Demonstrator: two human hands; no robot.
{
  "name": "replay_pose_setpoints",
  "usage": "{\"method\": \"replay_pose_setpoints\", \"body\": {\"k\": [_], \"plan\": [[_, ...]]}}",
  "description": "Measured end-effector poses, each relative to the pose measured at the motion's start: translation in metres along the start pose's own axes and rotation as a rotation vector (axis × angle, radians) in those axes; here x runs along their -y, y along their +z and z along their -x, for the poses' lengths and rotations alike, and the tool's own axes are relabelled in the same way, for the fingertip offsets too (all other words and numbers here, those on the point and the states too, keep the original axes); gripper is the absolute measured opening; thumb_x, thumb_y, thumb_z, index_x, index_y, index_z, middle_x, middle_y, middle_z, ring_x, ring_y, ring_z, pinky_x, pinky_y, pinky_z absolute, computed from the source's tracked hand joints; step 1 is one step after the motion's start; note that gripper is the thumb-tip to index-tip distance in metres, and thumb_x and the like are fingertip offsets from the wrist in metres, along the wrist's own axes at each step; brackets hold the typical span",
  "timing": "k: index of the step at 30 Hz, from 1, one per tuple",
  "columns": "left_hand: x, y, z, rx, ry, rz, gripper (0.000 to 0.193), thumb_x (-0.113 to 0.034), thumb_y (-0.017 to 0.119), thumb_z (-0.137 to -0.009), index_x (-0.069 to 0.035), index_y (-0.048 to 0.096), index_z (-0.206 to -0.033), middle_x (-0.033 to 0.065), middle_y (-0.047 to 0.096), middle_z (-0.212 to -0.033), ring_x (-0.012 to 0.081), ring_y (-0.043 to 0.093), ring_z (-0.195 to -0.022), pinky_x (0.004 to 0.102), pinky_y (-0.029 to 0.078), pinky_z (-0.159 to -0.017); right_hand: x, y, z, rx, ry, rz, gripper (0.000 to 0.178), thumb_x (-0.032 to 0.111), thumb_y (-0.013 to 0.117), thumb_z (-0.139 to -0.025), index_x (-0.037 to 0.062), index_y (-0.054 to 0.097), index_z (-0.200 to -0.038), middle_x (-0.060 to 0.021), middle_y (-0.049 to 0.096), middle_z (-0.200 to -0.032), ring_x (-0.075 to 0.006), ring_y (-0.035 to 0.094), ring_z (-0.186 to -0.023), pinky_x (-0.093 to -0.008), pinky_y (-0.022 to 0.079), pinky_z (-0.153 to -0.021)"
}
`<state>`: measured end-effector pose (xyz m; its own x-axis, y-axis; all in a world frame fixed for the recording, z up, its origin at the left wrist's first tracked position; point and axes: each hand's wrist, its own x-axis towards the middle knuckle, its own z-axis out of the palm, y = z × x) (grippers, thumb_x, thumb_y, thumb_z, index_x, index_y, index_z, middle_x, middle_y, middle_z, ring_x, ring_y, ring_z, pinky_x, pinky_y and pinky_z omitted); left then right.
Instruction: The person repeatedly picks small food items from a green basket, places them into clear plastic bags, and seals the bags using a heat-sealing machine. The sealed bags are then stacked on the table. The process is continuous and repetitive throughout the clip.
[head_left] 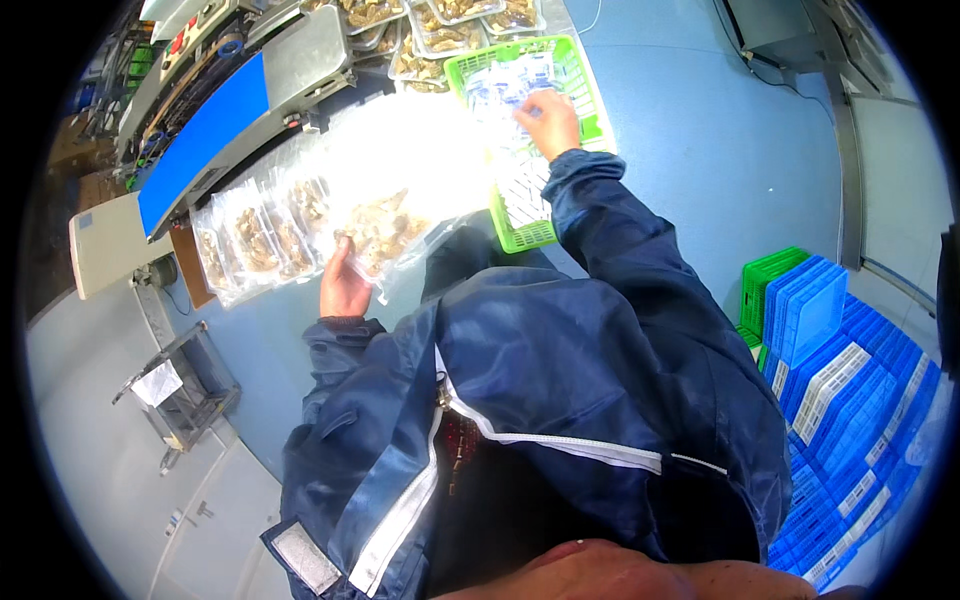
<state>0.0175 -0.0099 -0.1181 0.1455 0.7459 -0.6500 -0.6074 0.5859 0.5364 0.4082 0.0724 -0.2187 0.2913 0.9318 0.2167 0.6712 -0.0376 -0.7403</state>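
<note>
My left hand point(345, 287) grips the near edge of a clear plastic bag point(385, 235) holding brown, lumpy pieces that look like dried mushrooms. The thumb lies over the plastic; the other fingers are hidden below it. Over a green plastic basket point(529, 238) at the upper right, my right hand point(552, 122) has its fingers bent and drawn together among small white-and-blue packets point(505, 85). Whatever its fingertips hold is too small to make out. Strong glare washes out the surface between my hands and the far part of the bag.
Several filled clear bags point(250, 240) lie in a row at the left. Beyond them stands a machine with a blue belt point(205, 135). Trays of brown pieces point(440, 35) are stacked at the far side. Blue crates point(840, 390) stand on the floor at the right.
</note>
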Motion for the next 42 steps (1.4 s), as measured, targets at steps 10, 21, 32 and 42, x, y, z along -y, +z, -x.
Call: {"method": "replay_pose_setpoints", "body": {"k": [10, 21, 32, 42], "plan": [[-0.002, -0.015, -0.012, -0.049, 0.005, 0.09, 0.043, -0.017, 0.062, -0.093, -0.005, 0.051, -0.133, 0.0083, 0.057, -0.132, 0.0262, 0.051, -0.124, 0.0439, 0.039, -0.106, -0.02, -0.061, 0.075, 0.519, 0.048, 0.096, 0.028, 0.007, 0.064, -0.08, 0.005, 0.057, -0.107, -0.0177, 0.063, -0.088, -0.0357, 0.063, -0.085, -0.0407, 0.051, -0.078], [-0.002, -0.02, -0.009, -0.009, 0.002, 0.039, 0.042, -0.017, 0.063, -0.092, -0.005, 0.053, -0.13, 0.0079, 0.058, -0.13, 0.0254, 0.053, -0.122, 0.0422, 0.041, -0.103, -0.019, -0.049, 0.072, 0.673, -0.182, 0.279, 0.035, 0.018, 0.077, -0.064, 0.0054, 0.064, -0.094, -0.0144, 0.06, -0.092, -0.0363, 0.057, -0.093, -0.044, 0.048, -0.08], [-0.002, -0.021, 0.009, 0.115, 0.006, 0.138, 0.044, -0.019, 0.059, -0.095, -0.003, 0.049, -0.134, 0.011, 0.056, -0.133, 0.027, 0.052, -0.124, 0.0429, 0.042, -0.104, 0.126, -0.085, 0.007, 0.702, 0.054, -0.564, 0.024, 0.019, 0.065, -0.085, 0.0038, 0.064, -0.103, -0.0082, 0.063, -0.085, -0.0198, 0.062, -0.083, -0.0332, 0.049, -0.074], [0.011, -0.03, 0.013, 0.286, 0.004, 0.271, 0.051, -0.022, 0.059, -0.094, 0.001, 0.044, -0.137, 0.0184, 0.053, -0.136, 0.0322, 0.051, -0.126, 0.0472, 0.039, -0.108, 0.237, -0.061, 0.0, 0.845, -0.48, -0.053, 0.045, 0.026, 0.065, -0.087, 0.0108, 0.051, -0.127, -0.0227, 0.064, -0.086, -0.039, 0.065, -0.079, -0.0434, 0.051, -0.07]]}}
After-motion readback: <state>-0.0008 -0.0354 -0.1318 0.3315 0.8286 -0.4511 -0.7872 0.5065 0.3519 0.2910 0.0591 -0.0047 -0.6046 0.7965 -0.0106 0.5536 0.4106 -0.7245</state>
